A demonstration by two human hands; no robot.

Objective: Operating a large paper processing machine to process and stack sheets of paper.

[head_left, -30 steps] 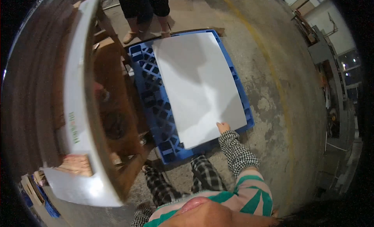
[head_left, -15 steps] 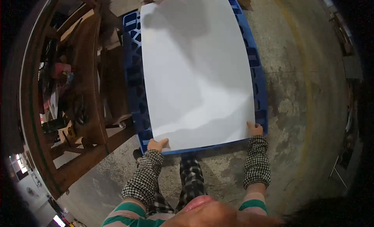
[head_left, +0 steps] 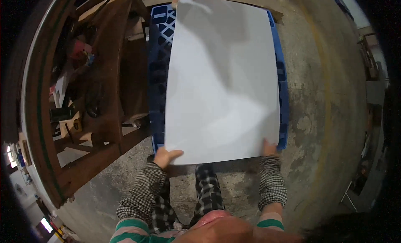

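Leftmost, a brown wooden rack (head_left: 104, 117) stands beside the blue plastic lattice pallet (head_left: 158, 76). Left hand (head_left: 166, 156) and right hand (head_left: 269, 148), fingers clamped on the large white flat sheet (head_left: 223, 84) at its near corners, keeping it level over the pallet.

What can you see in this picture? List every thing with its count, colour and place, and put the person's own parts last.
sheet: one, white, lying over the pallet, centre.
pallet: one, blue plastic lattice, on the floor under the sheet.
floor: grey concrete with a faint yellow line, right side.
workbench: one, brown wood, left of the pallet, with small tools on its shelf.
left hand: one, gripping the sheet's near left corner.
right hand: one, gripping the sheet's near right corner.
sleeves: two, black-and-white check, lower edge.
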